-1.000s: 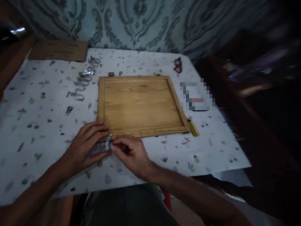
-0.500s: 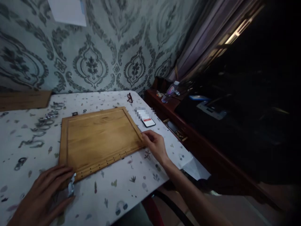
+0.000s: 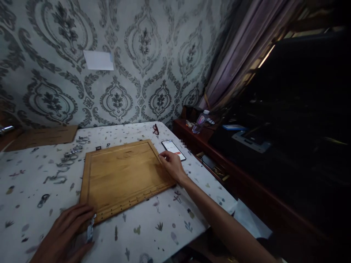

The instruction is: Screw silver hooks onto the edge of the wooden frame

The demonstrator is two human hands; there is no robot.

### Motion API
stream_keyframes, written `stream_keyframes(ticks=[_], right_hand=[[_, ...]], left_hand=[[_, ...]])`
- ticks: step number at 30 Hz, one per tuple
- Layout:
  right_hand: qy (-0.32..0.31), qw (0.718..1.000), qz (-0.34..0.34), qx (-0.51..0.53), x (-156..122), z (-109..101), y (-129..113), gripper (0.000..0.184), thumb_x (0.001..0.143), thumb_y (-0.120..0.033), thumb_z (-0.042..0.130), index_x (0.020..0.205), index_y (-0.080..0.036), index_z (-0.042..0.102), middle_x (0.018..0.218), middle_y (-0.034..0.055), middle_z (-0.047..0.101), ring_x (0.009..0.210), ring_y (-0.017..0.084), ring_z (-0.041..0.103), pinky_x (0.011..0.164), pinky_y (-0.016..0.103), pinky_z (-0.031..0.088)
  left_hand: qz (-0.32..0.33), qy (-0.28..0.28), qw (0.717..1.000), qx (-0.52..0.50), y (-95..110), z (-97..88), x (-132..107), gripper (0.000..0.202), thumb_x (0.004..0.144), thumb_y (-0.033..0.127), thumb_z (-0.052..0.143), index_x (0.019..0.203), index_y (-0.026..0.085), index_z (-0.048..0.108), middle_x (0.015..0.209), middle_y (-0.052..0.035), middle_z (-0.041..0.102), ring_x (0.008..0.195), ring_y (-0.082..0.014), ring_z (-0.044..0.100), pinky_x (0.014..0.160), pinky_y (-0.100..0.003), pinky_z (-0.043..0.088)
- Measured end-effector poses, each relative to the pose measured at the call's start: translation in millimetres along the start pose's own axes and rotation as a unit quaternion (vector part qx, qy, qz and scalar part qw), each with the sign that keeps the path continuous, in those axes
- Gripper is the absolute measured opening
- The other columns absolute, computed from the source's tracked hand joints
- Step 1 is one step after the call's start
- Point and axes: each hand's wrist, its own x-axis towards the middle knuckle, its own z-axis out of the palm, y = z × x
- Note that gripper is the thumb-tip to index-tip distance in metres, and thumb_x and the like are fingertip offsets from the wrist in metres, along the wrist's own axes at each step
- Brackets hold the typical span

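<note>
A flat wooden panel (image 3: 123,171) with a raised border lies on the patterned tablecloth. A row of small dark holes runs along its near edge. My left hand (image 3: 68,230) is at the panel's near left corner, fingertips on the wood. Between its thumb and fingers is a small shiny metal piece (image 3: 90,229), its exact kind unclear. My right hand (image 3: 173,167) is at the panel's right edge, its fingers drawn together on the border; some fingertips are hidden.
Several curved metal pieces (image 3: 64,164) are lined up left of the panel. A phone (image 3: 179,155) lies beyond my right hand, with glasses (image 3: 155,129) farther back. Cardboard (image 3: 44,138) is at the far left. A bottle (image 3: 201,121) stands on the dark red furniture (image 3: 189,133).
The view has tilted upward and shifted left, so things appear lower and farther right. My right hand has slid away from me along the panel's right edge. My left hand keeps its place.
</note>
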Motion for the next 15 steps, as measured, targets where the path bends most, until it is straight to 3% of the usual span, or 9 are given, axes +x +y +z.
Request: stream_keyframes(ticks=[2, 4, 10, 13, 15], right_hand=[[-0.016, 0.999, 0.014, -0.027, 25, 1, -3, 0.029, 0.099, -0.037, 0.063, 0.119, -0.017, 0.065, 0.118, 0.0082, 0.068, 0.100, 0.020, 0.068, 0.087, 0.040, 0.059], [-0.012, 0.998, 0.040, -0.054, 60, 3, -5, 0.036, 0.098, -0.037, 0.063, 0.128, -0.018, 0.061, 0.130, 0.0103, 0.064, 0.110, 0.023, 0.066, 0.093, 0.045, 0.059], [0.009, 0.981, 0.157, -0.110, 166, 17, -6, 0.038, 0.098, -0.037, 0.064, 0.130, -0.018, 0.061, 0.131, 0.0106, 0.063, 0.112, 0.024, 0.066, 0.093, 0.045, 0.058], [0.007, 0.972, 0.202, -0.122, 193, 29, -1, 0.038, 0.098, -0.037, 0.064, 0.130, -0.017, 0.060, 0.131, 0.0106, 0.063, 0.112, 0.024, 0.066, 0.093, 0.046, 0.058], [0.003, 0.968, 0.216, -0.125, 202, 37, 4, 0.039, 0.098, -0.037, 0.065, 0.130, -0.017, 0.060, 0.131, 0.0109, 0.063, 0.112, 0.024, 0.066, 0.093, 0.046, 0.058]], left_hand=[[0.002, 0.000, 1.000, 0.011, -3, 2.5, -3, 0.053, 0.090, 0.051, 0.064, 0.140, 0.041, 0.051, 0.133, -0.0035, 0.068, 0.126, -0.0333, 0.061, 0.102, -0.053, 0.054], [0.010, -0.002, 1.000, 0.025, -9, 5.4, -6, 0.055, 0.089, 0.051, 0.064, 0.141, 0.039, 0.051, 0.133, -0.0036, 0.068, 0.126, -0.0330, 0.061, 0.101, -0.051, 0.055], [0.065, -0.008, 0.995, 0.070, -23, 13.4, -11, 0.059, 0.087, 0.046, 0.067, 0.143, 0.033, 0.052, 0.133, -0.0039, 0.070, 0.122, -0.0276, 0.064, 0.098, -0.040, 0.057], [0.071, -0.007, 0.995, 0.064, -16, 11.6, -12, 0.061, 0.085, 0.044, 0.069, 0.143, 0.032, 0.053, 0.135, -0.0035, 0.068, 0.124, -0.0265, 0.063, 0.098, -0.036, 0.057], [0.037, -0.022, 0.997, 0.057, -7, 8.1, -13, 0.062, 0.086, 0.041, 0.068, 0.146, 0.032, 0.051, 0.140, -0.0038, 0.065, 0.130, -0.0273, 0.059, 0.103, -0.038, 0.055]])
